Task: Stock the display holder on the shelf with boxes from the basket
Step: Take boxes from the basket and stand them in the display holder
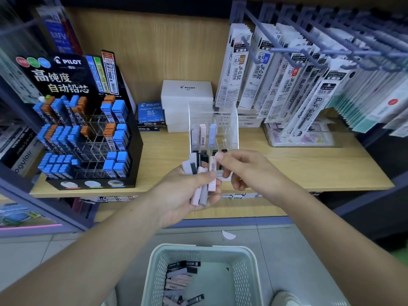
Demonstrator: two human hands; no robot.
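The wooden shelf (309, 171) runs across your view from nine o'clock to three o'clock. On it at nine to ten o'clock stands the black Pilot lead stand (84, 129), its cells partly filled with blue and orange lead cases. At one to two o'clock, refill packs (287, 85) hang in rows from hooks. The pale green basket (198, 248) sits on the floor at six o'clock, and slim boxes (178, 279) in grey, pink and black lie loose in its left half.

The clear display holder (229, 129) stands near the shelf's front edge, just above the centre of your view toward twelve o'clock, in front of stacked white Pilot cartons (187, 93). A few pastel boxes (203, 133) stand upright in its upper left slots (the lower row is partly hidden behind your hands).

Your left hand (183, 195), at the centre of the view, is curled round a bundle of boxes (202, 193), thumb across their fronts. Your right hand (242, 168), just beside it toward three o'clock, pinches the top of a pale pink box (212, 173) between thumb and forefinger; that box touches the bundle.
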